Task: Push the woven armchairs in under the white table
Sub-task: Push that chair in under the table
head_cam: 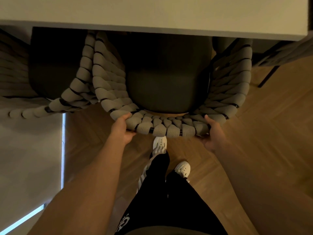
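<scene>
Two bare hands are seen on the curved back rail of the middle woven grey-rope armchair with a dark seat cushion (169,92). The left hand (124,128) is clamped on the rail's left corner, thumb over the top and fingers curled beneath. The right hand (212,133) is wrapped round the rail's right corner in the same way, so the hands are held well apart, one at each end of the backrest. The front part of this armchair's seat is hidden beneath the edge of the flat white table (152,12), while its backrest stands out from the table. A second woven armchair (55,82) is placed just to the left of the held chair, their arms touching, its front also under the table. Part of a third woven chair (284,53) is seen to its right. Behind the held chair, two white sneakers (160,144) are planted on the herringbone wooden floor (262,126).
</scene>
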Demonstrator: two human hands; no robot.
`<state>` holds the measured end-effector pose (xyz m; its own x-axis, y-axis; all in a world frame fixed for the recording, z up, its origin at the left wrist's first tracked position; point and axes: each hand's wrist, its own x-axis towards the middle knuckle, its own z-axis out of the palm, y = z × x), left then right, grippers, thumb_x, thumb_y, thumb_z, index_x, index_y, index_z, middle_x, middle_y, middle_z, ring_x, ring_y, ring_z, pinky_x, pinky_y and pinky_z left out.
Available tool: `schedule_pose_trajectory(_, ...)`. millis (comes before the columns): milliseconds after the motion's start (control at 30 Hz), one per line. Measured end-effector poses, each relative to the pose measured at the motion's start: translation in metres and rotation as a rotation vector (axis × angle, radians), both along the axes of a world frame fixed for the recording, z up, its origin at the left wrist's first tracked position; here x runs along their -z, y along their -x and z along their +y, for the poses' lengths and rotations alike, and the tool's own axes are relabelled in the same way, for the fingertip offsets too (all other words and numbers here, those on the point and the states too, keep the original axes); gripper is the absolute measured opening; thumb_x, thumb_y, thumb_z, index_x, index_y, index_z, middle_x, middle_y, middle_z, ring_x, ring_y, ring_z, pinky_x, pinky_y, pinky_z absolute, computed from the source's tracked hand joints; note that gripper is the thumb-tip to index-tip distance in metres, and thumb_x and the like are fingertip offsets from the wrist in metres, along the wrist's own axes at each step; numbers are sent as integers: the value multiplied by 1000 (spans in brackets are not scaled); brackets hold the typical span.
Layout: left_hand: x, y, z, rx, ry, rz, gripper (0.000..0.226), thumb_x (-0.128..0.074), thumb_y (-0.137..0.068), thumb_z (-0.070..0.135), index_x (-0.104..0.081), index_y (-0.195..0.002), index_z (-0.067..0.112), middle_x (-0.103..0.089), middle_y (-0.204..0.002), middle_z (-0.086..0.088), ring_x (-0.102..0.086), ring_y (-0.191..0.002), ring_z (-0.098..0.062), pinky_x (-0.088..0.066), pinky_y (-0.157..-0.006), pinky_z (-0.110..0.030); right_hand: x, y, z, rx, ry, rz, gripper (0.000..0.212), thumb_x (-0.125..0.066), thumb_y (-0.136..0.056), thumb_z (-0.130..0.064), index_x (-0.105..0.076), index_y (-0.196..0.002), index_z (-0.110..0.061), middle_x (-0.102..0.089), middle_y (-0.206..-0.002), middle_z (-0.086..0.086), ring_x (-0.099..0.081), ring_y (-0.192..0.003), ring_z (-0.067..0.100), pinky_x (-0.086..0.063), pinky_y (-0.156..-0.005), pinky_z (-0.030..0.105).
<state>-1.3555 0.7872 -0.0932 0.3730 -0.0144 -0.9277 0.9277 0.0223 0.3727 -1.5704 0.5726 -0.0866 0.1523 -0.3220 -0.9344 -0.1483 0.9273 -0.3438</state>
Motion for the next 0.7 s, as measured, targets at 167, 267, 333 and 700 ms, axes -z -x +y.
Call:
schedule_pose_trajectory(167,-3,4,10,-61,-5,-100,45,-60,-99,15,-48,-142,18,-59,-133,-15,-59,-120,-38,-45,-95,-70,-7,1,5,-51,142,2,24,-54,-103,-25,-53,-126,-16,-68,-111,3,-69,-97,21,-60,-67,42)
schedule_pose_trajectory(267,-7,3,4,-80,-23,-137,44,-58,-99,10,-48,-142,18,-58,-135,-17,-58,-123,-40,-45,-95,-72,-9,-2,2,-75,142,-7,26,-51,-104,-23,-53,-128,-12,-68,-116,7,-70,-100,24,-61,-69,43)
schedule_pose_trajectory(333,-8,1,2,-92,-33,-136,46,-59,-98,9,-48,-142,17,-58,-135,-16,-58,-122,-40,-45,-94,-73,-11,-3,0,-84,150,-14,27,-50,-105,-22,-53,-129,-12,-68,-115,7,-70,-101,24,-63,-71,43)
schedule_pose_trajectory(700,-13,-1,2,-58,-17,-111,52,-59,-99,14,-42,-148,17,-55,-139,-18,-55,-126,-40,-44,-99,-69,-9,1,-3,-133,142,-18,21,-52,-104,-25,-53,-120,-11,-66,-108,6,-69,-100,27,-58,-88,54)
